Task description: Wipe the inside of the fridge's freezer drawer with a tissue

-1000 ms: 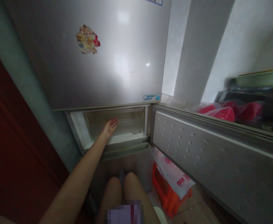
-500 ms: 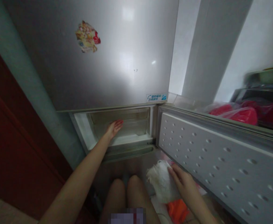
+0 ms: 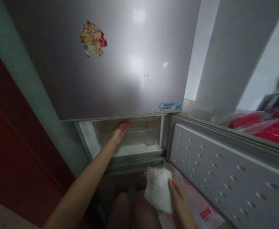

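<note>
My left hand reaches into the open lower compartment of a silver refrigerator. Its fingers are stretched out close to the clear drawer front inside; whether they touch it I cannot tell. In my right hand is a folded white cloth with a frayed edge, pinched at its right side between thumb and fingers. The cloth hangs above my knees, below the compartment. The compartment's door, grey with a dimpled inner panel, stands swung out to the right.
A pink-and-white plastic bag lies on the floor beneath the door. Behind the door are red things in clear plastic. A reddish-brown wooden panel rises at the left. The refrigerator's upper door is closed and bears a torn sticker.
My left hand has shifted up slightly inside the compartment. The cloth now shows flatter and more squarely, and my right hand sits a little lower. The view has turned slightly left.
</note>
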A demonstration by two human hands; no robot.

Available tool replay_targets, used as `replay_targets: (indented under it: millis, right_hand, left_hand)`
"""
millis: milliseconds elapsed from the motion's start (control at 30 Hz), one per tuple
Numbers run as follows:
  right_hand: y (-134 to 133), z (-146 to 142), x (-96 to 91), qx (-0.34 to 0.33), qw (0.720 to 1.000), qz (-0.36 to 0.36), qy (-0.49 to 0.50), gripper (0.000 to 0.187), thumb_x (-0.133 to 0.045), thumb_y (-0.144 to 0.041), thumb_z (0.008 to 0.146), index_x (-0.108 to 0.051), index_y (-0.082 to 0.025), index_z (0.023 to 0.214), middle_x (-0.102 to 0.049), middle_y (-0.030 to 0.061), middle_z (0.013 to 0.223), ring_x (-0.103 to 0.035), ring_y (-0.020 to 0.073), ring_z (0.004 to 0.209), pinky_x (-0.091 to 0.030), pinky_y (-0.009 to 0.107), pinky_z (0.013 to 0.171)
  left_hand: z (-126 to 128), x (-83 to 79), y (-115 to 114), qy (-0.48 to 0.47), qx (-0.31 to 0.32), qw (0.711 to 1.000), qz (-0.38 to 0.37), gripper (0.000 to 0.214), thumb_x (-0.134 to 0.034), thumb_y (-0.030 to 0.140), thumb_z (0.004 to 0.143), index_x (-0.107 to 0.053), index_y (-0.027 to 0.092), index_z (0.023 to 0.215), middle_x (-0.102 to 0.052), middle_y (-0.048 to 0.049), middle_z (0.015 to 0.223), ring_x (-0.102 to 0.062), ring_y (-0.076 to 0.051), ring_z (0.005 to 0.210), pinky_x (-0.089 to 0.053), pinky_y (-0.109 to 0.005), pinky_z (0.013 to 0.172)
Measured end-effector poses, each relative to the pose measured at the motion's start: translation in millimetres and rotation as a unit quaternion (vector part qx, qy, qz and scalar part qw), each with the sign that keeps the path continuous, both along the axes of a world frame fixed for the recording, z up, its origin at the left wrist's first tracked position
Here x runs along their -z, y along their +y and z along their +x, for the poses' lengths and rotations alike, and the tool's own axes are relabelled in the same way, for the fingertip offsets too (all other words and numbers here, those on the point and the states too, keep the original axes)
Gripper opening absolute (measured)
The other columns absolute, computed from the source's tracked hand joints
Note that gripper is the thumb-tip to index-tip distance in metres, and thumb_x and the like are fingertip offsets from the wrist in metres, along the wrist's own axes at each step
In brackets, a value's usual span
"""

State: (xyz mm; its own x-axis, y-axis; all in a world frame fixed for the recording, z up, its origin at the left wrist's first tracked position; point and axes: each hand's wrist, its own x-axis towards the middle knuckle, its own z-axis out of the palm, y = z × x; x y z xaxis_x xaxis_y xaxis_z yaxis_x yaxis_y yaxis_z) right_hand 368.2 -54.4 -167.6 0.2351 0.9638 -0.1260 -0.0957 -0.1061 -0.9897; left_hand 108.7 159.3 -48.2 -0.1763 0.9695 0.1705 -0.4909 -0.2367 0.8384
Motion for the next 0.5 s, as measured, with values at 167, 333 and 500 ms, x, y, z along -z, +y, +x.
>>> replay_targets:
  millis: [167, 333, 500]
  right_hand:
    - [3.3, -9.9, 6.8, -0.027, 0.999, -0.021, 0.032, 0.070, -0.060, -0.072, 0.062, -0.068, -0.012, 0.095, -0.068, 0.0118, 0.104, -0.061, 0.0284, 0.101, -0.049, 0.035, 0.088]
    - [2.7, -14.4, 18.3, 0.070, 0.997, -0.039, -0.011, 0.071, -0.060, -0.071, 0.063, -0.067, -0.012, 0.103, -0.063, 0.0124, 0.118, -0.052, 0.0298, 0.118, -0.041, 0.035, 0.100]
    - [5.1, -7.5, 32.2, 0.058, 0.997, -0.051, -0.009, 0.067, -0.060, -0.069, 0.066, -0.068, -0.013, 0.102, -0.065, 0.0108, 0.116, -0.054, 0.0288, 0.117, -0.043, 0.034, 0.099]
  left_hand:
    - [-1.2, 1.7, 3.6, 0.012, -0.007, 1.000, 0.017, 0.017, -0.052, 0.018, 0.088, -0.068, 0.013, 0.085, -0.073, -0.0115, 0.099, -0.067, -0.023, 0.099, -0.047, -0.036, 0.098]
    - [1.5, 3.7, 2.7, 0.019, -0.025, 0.999, 0.037, 0.016, -0.055, 0.022, 0.087, -0.068, 0.014, 0.083, -0.074, -0.0107, 0.093, -0.068, -0.022, 0.095, -0.047, -0.035, 0.096]
    - [3.6, 6.8, -9.2, 0.023, -0.030, 0.998, 0.050, 0.016, -0.065, 0.028, 0.081, -0.070, 0.012, 0.083, -0.074, -0.0101, 0.089, -0.070, -0.020, 0.086, -0.050, -0.032, 0.088]
